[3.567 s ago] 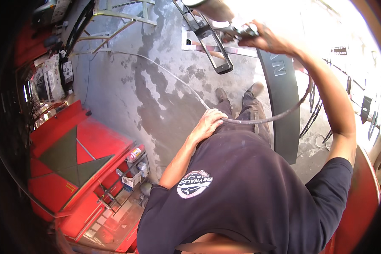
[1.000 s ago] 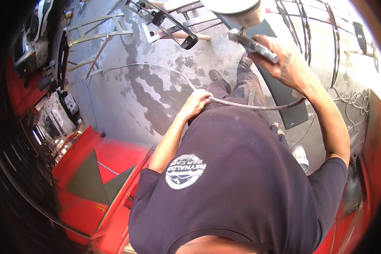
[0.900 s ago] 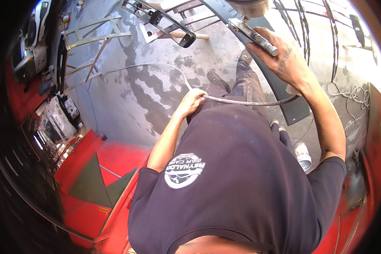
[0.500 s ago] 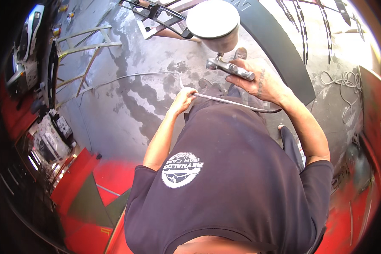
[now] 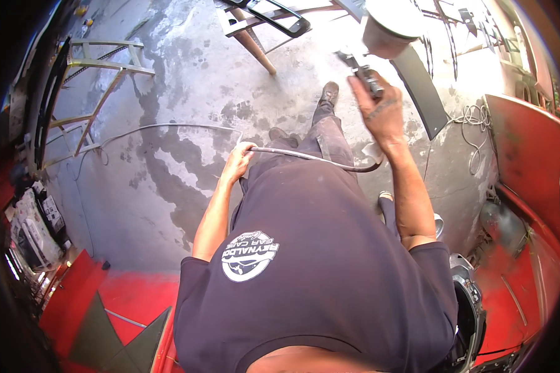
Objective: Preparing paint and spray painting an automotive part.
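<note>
My right hand [image 5: 384, 118] is raised at the upper right, its fingers wrapped round a spray gun [image 5: 359, 69]. A large cup with a pale lid [image 5: 389, 31] sits on top of the gun. Bright pale haze blurs the area by the nozzle. Just beyond the gun is a long dark grey panel [image 5: 422, 93], partly hidden by the cup. In front of my waist, my left hand [image 5: 238, 161] is closed on a grey air hose [image 5: 311, 156]. The hose bows across to the right beneath my right wrist and trails off along the floor to the left.
A metal frame stand [image 5: 96, 64] is at the left. Another stand with a dark frame part [image 5: 286, 25] stands ahead. Coiled cord [image 5: 476, 127] lies on the floor near a red panel [image 5: 529, 143]. More red panels [image 5: 130, 298] are behind at left.
My right hand has carried the spray gun farther away and slightly right, and the gun is tilted more. One foot has stepped forward. The view has shifted; my left hand still grips the hose.
</note>
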Available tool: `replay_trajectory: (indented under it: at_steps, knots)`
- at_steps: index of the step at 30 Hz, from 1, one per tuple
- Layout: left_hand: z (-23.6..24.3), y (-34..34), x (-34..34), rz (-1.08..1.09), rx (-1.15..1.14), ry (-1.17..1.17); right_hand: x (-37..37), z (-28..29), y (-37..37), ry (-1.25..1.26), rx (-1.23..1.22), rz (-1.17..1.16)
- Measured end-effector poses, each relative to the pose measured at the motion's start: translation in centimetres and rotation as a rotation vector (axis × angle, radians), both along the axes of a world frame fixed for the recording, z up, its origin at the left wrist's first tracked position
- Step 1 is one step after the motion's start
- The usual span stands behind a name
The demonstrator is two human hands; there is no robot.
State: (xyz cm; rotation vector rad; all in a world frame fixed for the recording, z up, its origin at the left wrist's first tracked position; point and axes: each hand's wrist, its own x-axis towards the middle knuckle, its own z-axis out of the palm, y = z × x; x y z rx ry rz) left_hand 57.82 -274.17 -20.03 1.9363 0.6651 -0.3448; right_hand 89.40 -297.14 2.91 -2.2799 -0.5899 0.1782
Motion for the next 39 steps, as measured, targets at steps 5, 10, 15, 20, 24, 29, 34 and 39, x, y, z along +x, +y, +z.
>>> replay_trajectory:
  at_steps: [5,10,15,20,24,29,34,39]
  knots:
    - [-0.6,2.9,-1.3,-0.005,0.019,-0.054,-4.2,0.2,5.0,0.298,0.041,0.173]
    - [-0.3,4.8,1.1,-0.071,0.149,-0.197,-4.9,1.6,4.6,0.288,0.036,0.163]
    - [0.3,6.1,5.0,0.041,0.325,-0.257,-2.8,1.8,2.7,0.222,0.037,-0.106]
    - [1.3,8.8,7.8,0.036,0.295,-0.251,-0.9,0.2,3.5,0.298,0.054,-0.219]
    - [1.4,12.0,9.0,-0.029,0.298,-0.240,-0.6,-1.8,9.0,0.180,0.108,-0.022]
    - [0.9,17.0,8.4,-0.119,0.419,-0.191,-1.8,-4.0,19.2,0.236,0.349,0.066]
    - [-1.5,24.8,6.6,-0.224,0.354,-0.144,-5.3,-5.7,24.6,0.040,0.488,0.022]
    - [-4.5,33.8,4.6,-0.341,0.298,-0.158,-12.2,-6.7,25.0,0.003,0.284,-0.367]
